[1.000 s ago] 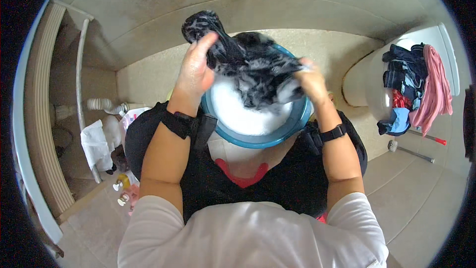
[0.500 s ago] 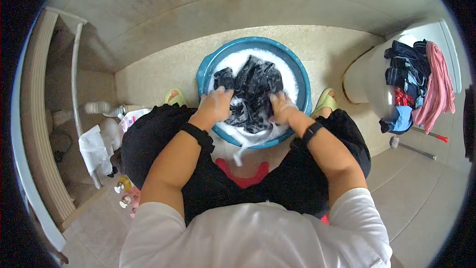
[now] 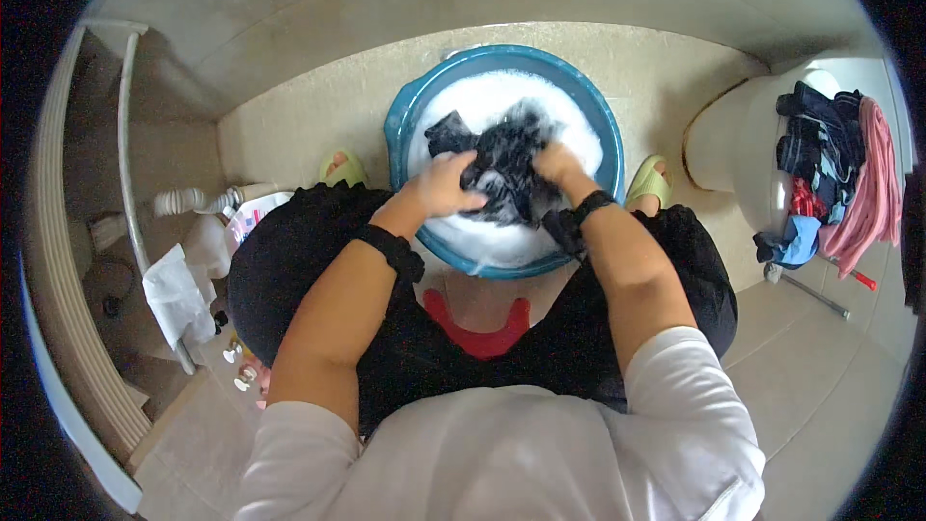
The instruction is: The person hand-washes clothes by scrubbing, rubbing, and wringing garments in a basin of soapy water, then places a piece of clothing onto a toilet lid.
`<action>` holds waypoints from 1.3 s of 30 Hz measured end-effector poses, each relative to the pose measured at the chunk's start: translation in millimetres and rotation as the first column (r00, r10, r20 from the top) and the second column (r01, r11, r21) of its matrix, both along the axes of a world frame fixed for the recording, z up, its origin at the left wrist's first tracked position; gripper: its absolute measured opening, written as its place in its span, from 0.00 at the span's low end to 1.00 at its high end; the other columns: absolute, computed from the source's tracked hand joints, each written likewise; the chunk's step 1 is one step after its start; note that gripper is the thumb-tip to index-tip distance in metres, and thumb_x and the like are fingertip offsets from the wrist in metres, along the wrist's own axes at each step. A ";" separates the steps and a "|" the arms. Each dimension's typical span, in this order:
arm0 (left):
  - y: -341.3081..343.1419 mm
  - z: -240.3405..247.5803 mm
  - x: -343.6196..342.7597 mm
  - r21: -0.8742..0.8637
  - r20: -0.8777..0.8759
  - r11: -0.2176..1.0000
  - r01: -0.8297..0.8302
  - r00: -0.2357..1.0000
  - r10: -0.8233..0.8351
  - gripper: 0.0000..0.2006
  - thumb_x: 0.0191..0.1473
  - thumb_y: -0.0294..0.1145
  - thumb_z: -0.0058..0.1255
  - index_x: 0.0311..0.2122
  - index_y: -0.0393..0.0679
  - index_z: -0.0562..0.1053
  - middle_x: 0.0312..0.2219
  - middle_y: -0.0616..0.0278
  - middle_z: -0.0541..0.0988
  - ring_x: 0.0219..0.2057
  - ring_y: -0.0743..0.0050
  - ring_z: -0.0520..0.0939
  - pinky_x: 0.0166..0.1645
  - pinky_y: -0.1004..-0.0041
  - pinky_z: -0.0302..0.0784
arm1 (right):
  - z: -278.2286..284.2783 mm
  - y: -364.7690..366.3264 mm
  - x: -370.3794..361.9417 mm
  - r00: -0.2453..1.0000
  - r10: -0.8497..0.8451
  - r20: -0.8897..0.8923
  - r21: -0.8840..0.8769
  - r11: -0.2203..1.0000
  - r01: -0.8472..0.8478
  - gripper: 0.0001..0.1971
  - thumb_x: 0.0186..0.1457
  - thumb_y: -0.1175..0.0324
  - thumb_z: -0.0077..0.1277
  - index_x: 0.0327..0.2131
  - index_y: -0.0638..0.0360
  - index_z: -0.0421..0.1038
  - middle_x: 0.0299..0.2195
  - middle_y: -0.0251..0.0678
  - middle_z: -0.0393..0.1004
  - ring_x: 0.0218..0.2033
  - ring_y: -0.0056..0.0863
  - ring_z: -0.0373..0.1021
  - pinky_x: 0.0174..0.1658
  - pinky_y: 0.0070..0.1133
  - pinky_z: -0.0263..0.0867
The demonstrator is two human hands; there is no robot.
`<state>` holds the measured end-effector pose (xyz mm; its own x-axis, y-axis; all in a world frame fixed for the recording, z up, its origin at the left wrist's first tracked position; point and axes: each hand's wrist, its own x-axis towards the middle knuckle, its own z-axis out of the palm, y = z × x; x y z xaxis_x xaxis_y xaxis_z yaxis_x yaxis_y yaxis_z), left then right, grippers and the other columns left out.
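A wet black garment lies bunched in white suds inside a round blue basin between my feet. My left hand is at the garment's left side, its thumb and fingers spread apart and touching the cloth's edge. On the other side, my right hand is closed on the garment's right edge, slightly blurred by motion. Part of the cloth below the surface is hidden by foam.
A white toilet stands at the right with dark clothes and a pink cloth draped over it. A red stool edge shows beneath me. At the left are a pipe and a white bag.
The garment has been drawn together into a smaller bunch. My right hand has closed and lifted a little, while my left hand has shifted slightly right with its thumb spread.
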<state>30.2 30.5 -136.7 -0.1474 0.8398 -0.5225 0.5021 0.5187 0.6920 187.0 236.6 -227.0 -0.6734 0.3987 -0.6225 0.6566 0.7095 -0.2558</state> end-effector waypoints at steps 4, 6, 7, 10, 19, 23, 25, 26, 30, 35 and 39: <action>1.0 52.3 -3.4 -0.488 0.572 0.664 -0.566 0.367 0.733 0.50 0.35 0.76 0.39 0.61 0.64 0.40 0.60 0.58 0.46 0.59 0.36 0.41 0.51 0.29 0.35 | 146.6 -56.1 -43.7 0.856 -0.261 -0.447 -0.146 0.965 0.217 0.22 0.36 0.70 0.50 0.41 0.55 0.68 0.36 0.48 0.72 0.39 0.42 0.69 0.43 0.30 0.64; 9.6 53.2 -8.3 -0.524 0.733 0.673 -0.522 0.127 0.668 0.45 0.37 0.75 0.39 0.59 0.62 0.50 0.57 0.57 0.55 0.56 0.39 0.53 0.51 0.31 0.42 | 171.0 -74.9 -38.5 0.717 -0.276 -0.640 -0.236 0.959 0.158 0.22 0.34 0.74 0.49 0.41 0.54 0.65 0.34 0.45 0.71 0.38 0.42 0.69 0.43 0.30 0.64; 10.5 52.9 -10.0 -0.520 0.794 0.700 -0.490 0.024 0.607 0.42 0.39 0.73 0.39 0.57 0.60 0.54 0.54 0.57 0.60 0.54 0.43 0.59 0.51 0.33 0.46 | 185.0 -89.6 -39.0 0.651 -0.323 -0.687 -0.325 0.938 0.123 0.22 0.35 0.75 0.48 0.41 0.54 0.64 0.34 0.45 0.71 0.39 0.42 0.69 0.43 0.30 0.64; 19.4 49.4 14.9 -0.368 0.921 0.639 -0.675 -0.171 0.350 0.25 0.51 0.57 0.41 0.48 0.50 0.64 0.41 0.59 0.72 0.45 0.67 0.72 0.50 0.65 0.67 | 201.2 -124.9 -42.8 0.400 -0.270 -0.876 -0.323 0.944 -0.072 0.21 0.37 0.77 0.44 0.41 0.55 0.64 0.34 0.46 0.69 0.40 0.43 0.67 0.45 0.31 0.61; 19.0 31.4 37.8 -0.585 0.811 0.525 -0.618 -0.463 0.358 0.21 0.55 0.49 0.36 0.42 0.41 0.67 0.37 0.57 0.74 0.37 0.67 0.76 0.42 0.66 0.73 | 170.8 -125.4 -78.1 0.524 -0.274 -0.806 -0.035 0.906 0.421 0.18 0.49 0.54 0.49 0.23 0.63 0.72 0.23 0.51 0.71 0.25 0.45 0.69 0.31 0.31 0.64; 36.0 46.7 44.9 -0.566 0.790 0.425 -0.706 -0.317 0.525 0.13 0.56 0.38 0.37 0.31 0.41 0.71 0.27 0.61 0.77 0.25 0.68 0.79 0.32 0.68 0.77 | 122.7 -66.3 -57.7 0.492 -0.589 -0.641 -0.291 0.780 0.554 0.19 0.47 0.53 0.49 0.27 0.63 0.72 0.27 0.52 0.72 0.31 0.46 0.70 0.35 0.31 0.65; 25.1 36.8 34.3 -0.488 0.800 0.491 -0.722 -0.146 0.581 0.09 0.52 0.34 0.42 0.32 0.41 0.71 0.27 0.62 0.77 0.26 0.69 0.78 0.32 0.69 0.76 | 107.5 -69.2 -54.2 0.516 -0.625 -0.586 -0.316 0.762 0.565 0.21 0.47 0.51 0.49 0.29 0.64 0.72 0.29 0.51 0.73 0.31 0.42 0.71 0.35 0.30 0.65; 24.2 40.0 32.7 -0.489 0.802 0.492 -0.720 -0.149 0.579 0.09 0.52 0.34 0.42 0.32 0.41 0.71 0.27 0.62 0.77 0.26 0.69 0.78 0.32 0.69 0.76 | 100.4 -68.7 -46.1 0.460 -0.736 -0.497 -0.455 0.672 0.585 0.23 0.47 0.50 0.49 0.33 0.64 0.71 0.31 0.47 0.74 0.32 0.38 0.71 0.35 0.29 0.65; 1.7 41.7 18.3 -0.298 0.861 0.669 -0.680 0.112 0.497 0.10 0.45 0.29 0.46 0.34 0.40 0.72 0.28 0.62 0.77 0.28 0.71 0.78 0.36 0.71 0.73 | 115.2 -86.2 -33.3 0.326 -0.938 0.115 -0.879 0.057 0.473 0.24 0.48 0.52 0.51 0.41 0.64 0.66 0.34 0.36 0.72 0.31 0.27 0.70 0.37 0.25 0.66; 14.5 34.5 0.8 -0.484 0.861 0.636 -0.601 -0.198 0.468 0.16 0.45 0.35 0.46 0.41 0.43 0.70 0.37 0.58 0.76 0.39 0.64 0.76 0.48 0.61 0.68 | 128.1 -78.6 -17.1 0.348 -0.902 -0.256 -0.916 0.341 0.210 0.16 0.42 0.72 0.50 0.39 0.59 0.67 0.32 0.33 0.72 0.28 0.29 0.70 0.38 0.24 0.66; 15.4 63.4 -3.4 -0.399 0.893 0.607 -0.688 -0.139 0.429 0.28 0.46 0.63 0.44 0.38 0.45 0.71 0.33 0.62 0.75 0.36 0.68 0.76 0.44 0.66 0.70 | 181.6 -125.5 -42.1 0.452 -0.008 -0.892 0.050 0.992 0.114 0.18 0.35 0.71 0.55 0.37 0.59 0.69 0.38 0.45 0.70 0.43 0.42 0.66 0.46 0.31 0.61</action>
<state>26.8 45.9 -73.3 -0.1846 0.7960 -0.5764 -0.9196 0.0671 0.3871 144.9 111.1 -45.5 -0.8098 0.4780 0.3402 0.1518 0.7308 -0.6655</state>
